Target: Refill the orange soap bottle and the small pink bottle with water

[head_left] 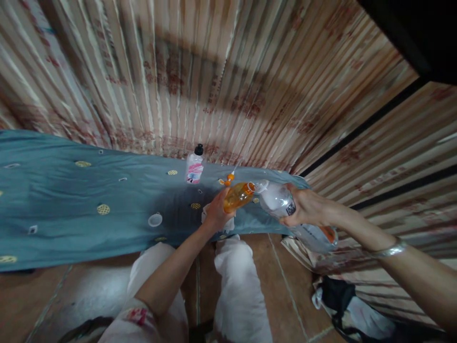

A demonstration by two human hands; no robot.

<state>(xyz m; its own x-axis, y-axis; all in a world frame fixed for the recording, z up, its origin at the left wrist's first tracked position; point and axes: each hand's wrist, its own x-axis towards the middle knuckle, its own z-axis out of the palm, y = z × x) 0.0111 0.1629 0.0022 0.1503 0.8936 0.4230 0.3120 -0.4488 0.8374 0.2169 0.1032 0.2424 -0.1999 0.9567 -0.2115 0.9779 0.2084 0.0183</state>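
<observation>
Nearest the viewer, the person's knees in white trousers (232, 286) stand over a brown tiled floor (282, 286); a dark bag (335, 295) lies on the floor at lower right. Above the knees, the left hand (216, 214) is closed around the base of a small orange bottle (239, 196), which is tilted with its neck toward the right; a white cloth (207, 214) shows under that hand. The right hand (309, 209), with a silver bangle (392, 248) on its forearm, is wrapped around a large clear bottle (282, 202), tipped so that its mouth meets the neck of the orange bottle. Both bottles are held just above the front edge of a surface covered by a blue-grey patterned sheet (71, 209). On the sheet, a white cap (155, 219) lies left of the hands, and an orange nozzle (229, 178) lies just behind the orange bottle. Farther back, a pink-labelled bottle (194, 166) with a black cap stands upright near the sheet's rear edge. Behind everything, striped curtains (221, 71) cover the wall.
</observation>
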